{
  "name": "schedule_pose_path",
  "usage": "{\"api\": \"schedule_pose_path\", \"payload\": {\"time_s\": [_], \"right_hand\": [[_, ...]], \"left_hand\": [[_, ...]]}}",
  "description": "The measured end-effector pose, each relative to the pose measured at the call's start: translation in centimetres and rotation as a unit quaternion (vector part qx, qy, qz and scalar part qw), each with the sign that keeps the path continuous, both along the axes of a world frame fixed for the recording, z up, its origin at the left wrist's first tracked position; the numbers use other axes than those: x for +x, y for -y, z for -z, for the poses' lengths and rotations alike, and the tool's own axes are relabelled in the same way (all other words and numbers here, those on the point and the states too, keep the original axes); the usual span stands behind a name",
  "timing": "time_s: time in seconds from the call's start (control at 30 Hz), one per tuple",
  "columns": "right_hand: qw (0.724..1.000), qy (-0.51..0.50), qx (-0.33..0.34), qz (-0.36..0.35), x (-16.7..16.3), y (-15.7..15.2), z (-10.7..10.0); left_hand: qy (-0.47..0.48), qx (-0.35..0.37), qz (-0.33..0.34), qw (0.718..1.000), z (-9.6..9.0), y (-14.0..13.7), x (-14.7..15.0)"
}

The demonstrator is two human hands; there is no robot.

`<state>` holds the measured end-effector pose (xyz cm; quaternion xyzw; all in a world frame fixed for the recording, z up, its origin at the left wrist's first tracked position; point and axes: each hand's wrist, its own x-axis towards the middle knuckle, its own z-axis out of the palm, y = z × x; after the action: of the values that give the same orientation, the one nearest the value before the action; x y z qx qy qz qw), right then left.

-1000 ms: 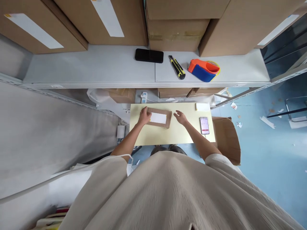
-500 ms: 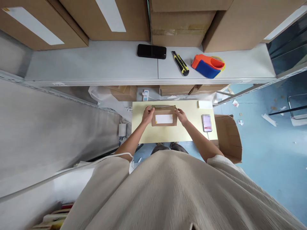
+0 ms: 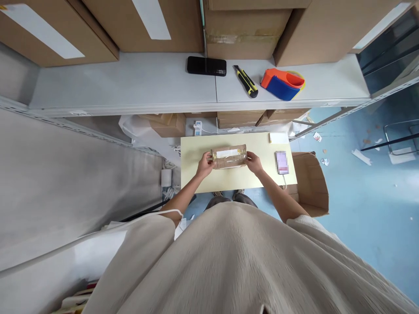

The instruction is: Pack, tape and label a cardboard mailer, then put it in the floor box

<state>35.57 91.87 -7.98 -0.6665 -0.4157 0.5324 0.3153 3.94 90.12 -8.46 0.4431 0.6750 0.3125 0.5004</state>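
Note:
A small cardboard box (image 3: pixel 229 162) with a white label and shiny clear tape is held over the pale yellow table (image 3: pixel 196 185). My left hand (image 3: pixel 205 165) grips its left end, and my right hand (image 3: pixel 253 162) grips its right end. The box is turned so that a taped side faces me, with the label on the face farther from me. It is slightly slanted, its right end a little farther away. Some of the fingers are hidden behind the box ends.
A phone (image 3: pixel 282 162) on a cable and a white box (image 3: pixel 279 138) are at the table's right side. An open carton (image 3: pixel 309 183) stands beside it. The shelf (image 3: pixel 131 83) above bears a black phone (image 3: pixel 206 66), a utility knife (image 3: pixel 246 82), a tape dispenser (image 3: pixel 282 85) and large cartons (image 3: pixel 157 26).
The box has been rolled over between my hands, so the label has moved to the far side and a taped side shows. Both hands have shifted slightly to the right.

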Motion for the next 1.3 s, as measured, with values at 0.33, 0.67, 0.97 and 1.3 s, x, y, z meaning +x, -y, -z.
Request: {"api": "schedule_pose_path", "payload": {"time_s": [0.33, 0.67, 0.97, 1.3], "right_hand": [[0.997, -0.069, -0.012, -0.031, 0.5, 0.5, 0.6], [0.994, 0.009, -0.035, -0.104, 1.4, 1.0, 0.2], [0.993, 0.112, 0.026, -0.006, 10.9, -1.0, -0.1], [0.985, 0.171, -0.007, -0.010, 23.3, -5.9, 0.7]], "left_hand": [[-0.047, -0.006, 0.024, 0.999, -0.1, 0.1, 1.1], [-0.138, 0.012, 0.019, 0.990, -1.1, -0.6, 1.6], [-0.183, 0.239, 0.153, 0.941, -7.0, -1.5, 10.5], [-0.054, 0.148, 0.197, 0.967, -5.5, -4.8, 26.0]]}}
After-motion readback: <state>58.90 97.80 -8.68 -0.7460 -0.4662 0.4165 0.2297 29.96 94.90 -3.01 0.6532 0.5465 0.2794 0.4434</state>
